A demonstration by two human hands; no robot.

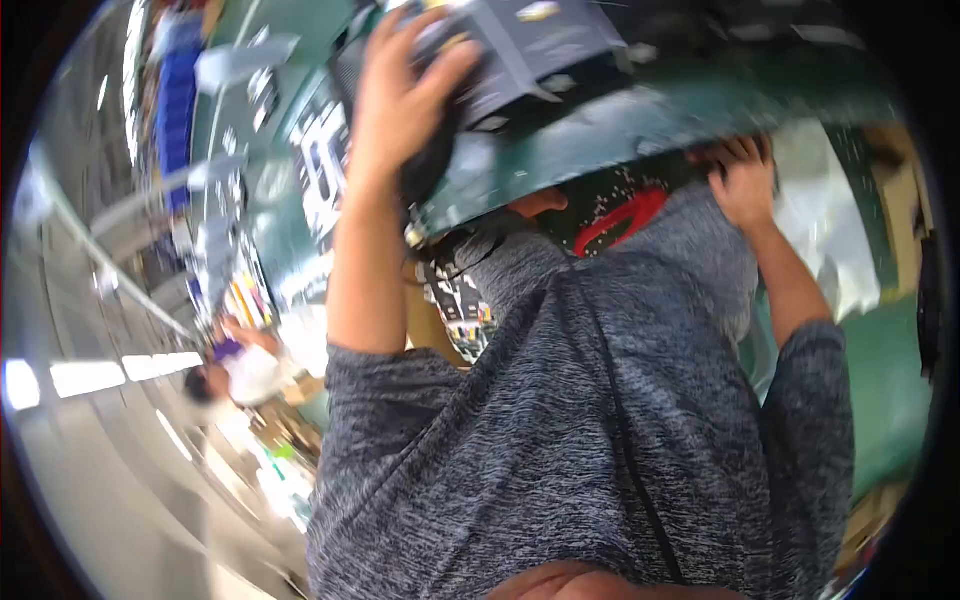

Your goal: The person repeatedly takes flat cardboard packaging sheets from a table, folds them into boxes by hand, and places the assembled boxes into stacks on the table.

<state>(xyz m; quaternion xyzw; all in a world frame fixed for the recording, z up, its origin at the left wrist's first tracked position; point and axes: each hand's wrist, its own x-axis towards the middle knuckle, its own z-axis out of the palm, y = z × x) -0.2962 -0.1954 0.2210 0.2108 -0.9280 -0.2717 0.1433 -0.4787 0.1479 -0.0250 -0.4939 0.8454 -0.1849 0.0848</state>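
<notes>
My left hand reaches up over the green table, its thumb and fingers spread apart. It lies against a dark object beside a stack of grey and black boxes, and the fingertips are partly blurred. A rounded black thing lies just under the wrist. My right hand is low, over my thigh and close to the table's front edge. Its fingers are spread and partly in shadow, with nothing visible in them.
A red loop-shaped thing lies below the table edge. A whitish plastic sheet and a cardboard box are at the right. Blue bins line the far left, where another person is seen.
</notes>
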